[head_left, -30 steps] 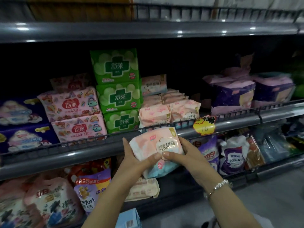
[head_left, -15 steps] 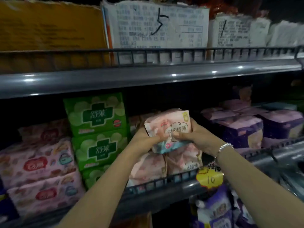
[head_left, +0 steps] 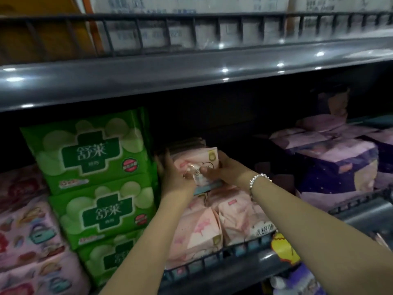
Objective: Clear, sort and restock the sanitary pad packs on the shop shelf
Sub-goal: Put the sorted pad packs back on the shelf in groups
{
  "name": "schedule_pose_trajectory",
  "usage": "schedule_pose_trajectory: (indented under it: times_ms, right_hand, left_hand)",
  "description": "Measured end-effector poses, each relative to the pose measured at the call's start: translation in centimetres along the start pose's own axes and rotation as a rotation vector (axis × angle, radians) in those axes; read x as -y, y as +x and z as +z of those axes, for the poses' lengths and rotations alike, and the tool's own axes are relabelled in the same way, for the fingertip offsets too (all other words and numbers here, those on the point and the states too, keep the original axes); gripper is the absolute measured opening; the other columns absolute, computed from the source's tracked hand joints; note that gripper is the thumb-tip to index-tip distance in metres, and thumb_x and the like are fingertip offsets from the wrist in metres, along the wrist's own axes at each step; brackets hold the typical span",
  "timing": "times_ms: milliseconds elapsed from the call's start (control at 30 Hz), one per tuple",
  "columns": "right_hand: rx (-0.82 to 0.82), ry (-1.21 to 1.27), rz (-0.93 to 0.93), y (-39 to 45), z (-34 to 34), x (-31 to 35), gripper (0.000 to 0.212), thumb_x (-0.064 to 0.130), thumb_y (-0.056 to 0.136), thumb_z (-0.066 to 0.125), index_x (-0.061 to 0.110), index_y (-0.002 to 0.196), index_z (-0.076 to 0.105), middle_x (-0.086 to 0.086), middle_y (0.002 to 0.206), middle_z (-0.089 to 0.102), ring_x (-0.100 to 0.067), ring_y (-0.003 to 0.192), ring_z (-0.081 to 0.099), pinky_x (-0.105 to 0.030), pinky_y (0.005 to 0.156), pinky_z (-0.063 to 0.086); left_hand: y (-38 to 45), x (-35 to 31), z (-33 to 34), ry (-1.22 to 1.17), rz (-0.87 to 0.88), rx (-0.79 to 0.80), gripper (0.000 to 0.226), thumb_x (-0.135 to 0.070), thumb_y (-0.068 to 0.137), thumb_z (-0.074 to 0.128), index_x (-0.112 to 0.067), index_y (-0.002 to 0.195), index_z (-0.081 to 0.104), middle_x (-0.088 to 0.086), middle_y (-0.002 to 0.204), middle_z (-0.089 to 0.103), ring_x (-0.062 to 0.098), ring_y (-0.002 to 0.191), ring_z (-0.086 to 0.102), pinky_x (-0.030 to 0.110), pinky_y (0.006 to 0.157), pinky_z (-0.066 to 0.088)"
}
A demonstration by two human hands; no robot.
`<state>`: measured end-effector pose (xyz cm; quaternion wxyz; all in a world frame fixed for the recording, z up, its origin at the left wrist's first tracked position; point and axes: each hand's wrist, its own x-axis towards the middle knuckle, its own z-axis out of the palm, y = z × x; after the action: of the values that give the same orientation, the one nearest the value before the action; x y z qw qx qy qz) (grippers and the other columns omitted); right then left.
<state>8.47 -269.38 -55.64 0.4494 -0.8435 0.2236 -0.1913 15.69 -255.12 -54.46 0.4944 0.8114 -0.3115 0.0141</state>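
The pink pad pack (head_left: 196,161) has moved farther in, now atop the pink stack (head_left: 214,222) beside the green packs (head_left: 93,154). The left hand (head_left: 174,175) and right hand (head_left: 225,169) still grip its sides.

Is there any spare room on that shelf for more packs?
Yes: a dark gap between the pink packs and the purple packs. The left is crowded, green packs stacked tight against the pink pack held by left hand and right hand.
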Motion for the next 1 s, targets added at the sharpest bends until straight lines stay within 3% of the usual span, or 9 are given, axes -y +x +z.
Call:
schedule_pose_trajectory:
  times_ms: [67,167,233,333,467,700,800,900,1000]
  right_hand:
    - [-0.010,-0.019,-0.010,-0.4,0.1,0.2,0.058,0.053,0.086,0.063,0.023,0.133,0.046,0.003,0.118,0.062,-0.015,0.112,0.057,-0.032,0.100,0.044]
    - [0.024,-0.068,0.061,-0.9,0.8,0.7,0.075,0.078,0.081,0.041,0.029,0.138,0.046,0.000,0.134,0.057,-0.021,0.122,0.053,-0.039,0.107,0.041]
    - [0.030,-0.185,0.139,-0.4,1.4,1.0,0.079,0.081,0.083,0.026,0.030,0.139,0.047,-0.003,0.139,0.053,-0.024,0.124,0.051,-0.042,0.107,0.039]
    - [-0.007,-0.347,0.174,-0.4,1.6,1.8,0.071,0.072,0.090,0.020,0.026,0.133,0.052,-0.007,0.132,0.056,-0.026,0.117,0.055,-0.043,0.102,0.043]
    - [0.007,-0.410,0.140,-1.4,1.3,2.2,0.093,0.084,0.073,0.017,0.020,0.125,0.059,-0.007,0.125,0.061,-0.025,0.111,0.058,-0.042,0.101,0.044]
    - [-0.175,-0.087,0.052,-6.0,0.8,3.1,0.048,0.047,0.099,0.042,0.011,0.126,0.059,-0.013,0.119,0.064,-0.028,0.112,0.058,-0.036,0.097,0.045]
    - [-0.238,-0.081,-0.026,-9.5,1.3,3.9,0.044,0.038,0.101,0.044,0.011,0.133,0.055,-0.012,0.128,0.061,-0.025,0.116,0.057,-0.031,0.094,0.046]
    - [-0.259,0.038,-0.097,-13.4,3.0,4.4,0.042,0.027,0.100,0.050,0.012,0.139,0.049,-0.001,0.138,0.053,-0.009,0.121,0.050,-0.014,0.093,0.038]
    - [-0.290,0.067,-0.136,-17.7,5.3,4.2,0.037,0.025,0.099,0.052,0.017,0.135,0.053,0.007,0.132,0.056,0.002,0.114,0.047,-0.003,0.090,0.033]
  left_hand:
    - [-0.2,0.1,0.1,0.152,0.153,-0.045,0.078,-0.010,0.095,0.053,-0.023,0.155,0.005,-0.010,0.159,-0.020,0.014,0.148,0.002,0.017,0.107,0.016]
    - [0.4,-0.1,-0.5,0.418,0.284,-0.022,0.062,-0.025,0.100,0.047,-0.024,0.153,0.016,-0.007,0.161,0.000,0.021,0.148,0.003,0.028,0.117,0.008]
    - [1.2,-0.3,-1.0,0.689,0.342,0.048,0.054,-0.034,0.101,0.041,-0.021,0.150,0.025,0.002,0.157,0.021,0.025,0.145,0.015,0.033,0.117,0.008]
    - [1.8,-0.9,-1.5,0.835,0.284,0.141,0.051,-0.032,0.102,0.041,-0.017,0.148,0.027,0.005,0.153,0.029,0.026,0.140,0.024,0.034,0.113,0.018]
    - [1.5,-1.5,-1.4,0.989,0.256,0.138,0.054,-0.022,0.101,0.040,-0.011,0.150,0.019,0.009,0.155,0.025,0.027,0.142,0.021,0.036,0.117,0.012]
    - [-1.1,-2.2,-2.5,0.837,0.416,0.097,0.076,-0.014,0.092,0.052,-0.007,0.153,0.007,0.010,0.161,0.008,0.022,0.149,0.006,0.034,0.118,-0.006]
    - [-3.9,-1.1,-3.8,0.597,0.444,0.076,0.064,-0.018,0.094,0.049,-0.010,0.152,0.021,0.010,0.159,0.019,0.024,0.146,0.018,0.034,0.119,0.008]
    - [-7.8,0.0,-5.3,0.437,0.458,0.074,0.053,-0.019,0.095,0.049,-0.008,0.145,0.037,0.013,0.149,0.037,0.030,0.135,0.037,0.042,0.112,0.029]
    - [-12.0,1.7,-6.4,0.330,0.464,0.073,0.047,-0.016,0.093,0.052,-0.008,0.139,0.046,0.013,0.142,0.045,0.030,0.129,0.042,0.041,0.108,0.034]
